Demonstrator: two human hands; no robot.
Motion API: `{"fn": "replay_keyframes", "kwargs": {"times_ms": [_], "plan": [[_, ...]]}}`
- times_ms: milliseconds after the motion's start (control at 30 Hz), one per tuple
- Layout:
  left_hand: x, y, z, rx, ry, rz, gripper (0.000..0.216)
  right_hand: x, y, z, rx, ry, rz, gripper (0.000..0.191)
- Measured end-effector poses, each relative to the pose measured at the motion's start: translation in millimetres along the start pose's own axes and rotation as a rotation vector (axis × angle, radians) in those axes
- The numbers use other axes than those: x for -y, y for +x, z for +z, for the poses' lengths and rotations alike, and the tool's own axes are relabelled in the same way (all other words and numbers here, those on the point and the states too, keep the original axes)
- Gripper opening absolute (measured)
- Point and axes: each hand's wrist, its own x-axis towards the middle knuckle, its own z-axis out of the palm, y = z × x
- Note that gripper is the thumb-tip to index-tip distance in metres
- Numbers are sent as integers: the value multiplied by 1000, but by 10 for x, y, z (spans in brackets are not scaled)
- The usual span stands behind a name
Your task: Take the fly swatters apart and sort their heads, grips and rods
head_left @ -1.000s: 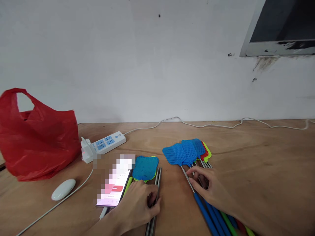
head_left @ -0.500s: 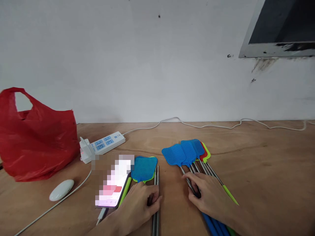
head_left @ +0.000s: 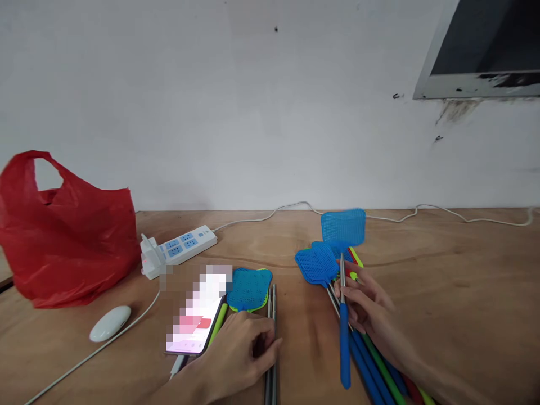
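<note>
My right hand (head_left: 371, 309) is closed on a blue fly swatter (head_left: 345, 343), pinching its metal shaft near the top of the blue grip. The swatter is raised, its mesh head pointing away from me. Below it, more fly swatters (head_left: 314, 264) lie in an overlapping pile, with blue, red and yellow-green heads and coloured grips. My left hand (head_left: 242, 351) rests on the table with curled fingers, thumb and forefinger closed around thin metal rods (head_left: 273, 309). Just beyond it lie a blue swatter head (head_left: 248, 287) and a yellow-green one under it. The left fingertips are partly hidden.
A phone (head_left: 198, 315) with a lit, blurred screen lies left of my left hand. Farther left are a white rounded device (head_left: 110, 323), a white power strip (head_left: 181, 247) and a red plastic bag (head_left: 67, 236). A white cable runs along the wall.
My right hand has lifted one blue fly swatter off the pile, raising its head and bringing its grip into view. The left hand stays in almost the same place.
</note>
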Motion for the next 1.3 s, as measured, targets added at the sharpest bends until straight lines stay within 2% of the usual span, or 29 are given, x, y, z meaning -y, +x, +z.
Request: {"fn": "replay_keyframes", "kwargs": {"times_ms": [100, 200, 533, 733, 900, 1000, 1067, 1100, 1167, 1200, 1233, 1300], "plan": [[-15, 2, -28, 3, -40, 59, 27, 10, 6, 5, 26, 82, 104, 51], [-20, 2, -53, 8, -58, 73, 28, 14, 24, 4, 40, 140, 124, 40], [-34, -14, -103, 21, -36, 25, 42, 39, 33, 21, 15, 262, 119, 36], [-54, -42, -109, 36, -55, -4, 38, -49, -19, 30, 134, 270, 111, 26], [-27, -52, -68, 33, -13, -30, 35, -46, -63, -2, 264, 322, 154, 32], [-12, -60, -76, 18, 24, -34, 35, -30, 14, -38, 231, 340, 154, 33], [-14, -54, -111, 12, 46, -56, 37, 25, 129, -88, 66, 301, 80, 33], [-19, -46, -136, 14, 53, -71, 38, 76, 194, -122, -72, 260, 10, 32], [-37, -25, -197, 35, 60, -86, 39, 229, 304, -204, -311, 109, -149, 36], [-48, -17, -227, 45, 64, -82, 38, 322, 335, -244, -385, -22, -250, 37], [-58, -12, -253, 51, 72, -73, 38, 415, 346, -280, -386, -209, -394, 38], [-72, -20, -288, 55, 98, -45, 39, 561, 315, -321, -160, -736, -691, 36]]}}
